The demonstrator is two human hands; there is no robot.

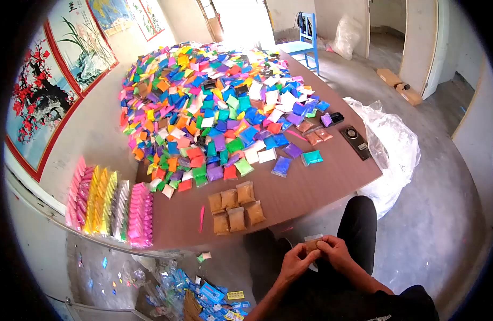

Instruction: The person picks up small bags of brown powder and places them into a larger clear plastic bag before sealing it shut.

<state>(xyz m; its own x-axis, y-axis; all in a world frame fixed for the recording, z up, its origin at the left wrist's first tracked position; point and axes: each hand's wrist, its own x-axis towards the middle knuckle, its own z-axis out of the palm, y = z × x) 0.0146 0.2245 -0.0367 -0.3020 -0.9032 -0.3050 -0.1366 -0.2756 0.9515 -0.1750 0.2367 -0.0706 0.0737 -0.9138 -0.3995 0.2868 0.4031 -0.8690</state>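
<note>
Left hand [295,263] and right hand [334,253], fingers curled in, pinch a brown packet [312,244]; other packets [236,218] lie on the tabletop [332,182] beside a pink stick [202,218]

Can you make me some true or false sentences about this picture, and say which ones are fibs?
1. The left hand and right hand hold a small brown packet. True.
2. The chair is red. False: the chair is blue.
3. More brown packets sit in two rows on the table. True.
4. The big colourful heap is on the floor. False: the colourful packets are on the table.
</note>
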